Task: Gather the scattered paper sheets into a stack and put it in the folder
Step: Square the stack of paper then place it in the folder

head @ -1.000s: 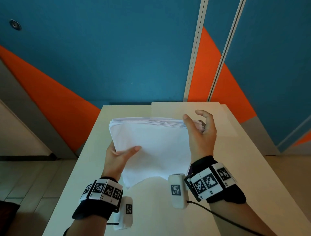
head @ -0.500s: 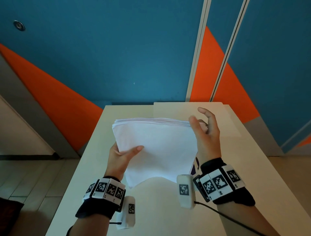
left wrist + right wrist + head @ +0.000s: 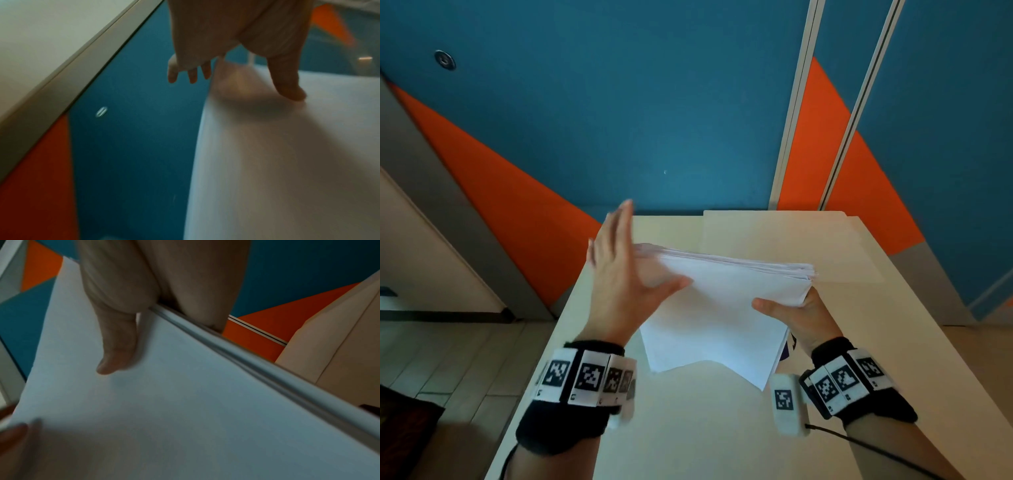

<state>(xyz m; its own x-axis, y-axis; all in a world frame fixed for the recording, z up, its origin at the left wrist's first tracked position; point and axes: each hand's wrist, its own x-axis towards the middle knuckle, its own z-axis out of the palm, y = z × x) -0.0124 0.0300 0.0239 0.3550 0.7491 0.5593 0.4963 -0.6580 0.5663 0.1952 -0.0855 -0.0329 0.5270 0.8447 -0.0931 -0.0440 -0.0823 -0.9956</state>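
Observation:
A thick stack of white paper sheets [image 3: 722, 308] is held up above the table [image 3: 705, 428]. My right hand [image 3: 791, 308] grips its right edge, thumb on top and fingers underneath; the right wrist view shows that thumb [image 3: 115, 356] on the top sheet [image 3: 185, 402]. My left hand [image 3: 619, 274] stands with straight fingers against the stack's left edge, its thumb [image 3: 287, 84] lying on the top sheet [image 3: 287, 162]. A cream folder [image 3: 791, 240] lies flat at the table's far right, behind the stack.
The table ends at a blue and orange wall [image 3: 654, 120] with pale vertical strips [image 3: 791, 120]. Tiled floor [image 3: 448, 359] lies to the left, below the table's edge. Each wrist carries a black band with marker tags and a white camera unit [image 3: 787, 404].
My right hand went from hovering open at the stack's far right corner to gripping the right edge. My left hand let go of the near left edge and now stands flat against the left side.

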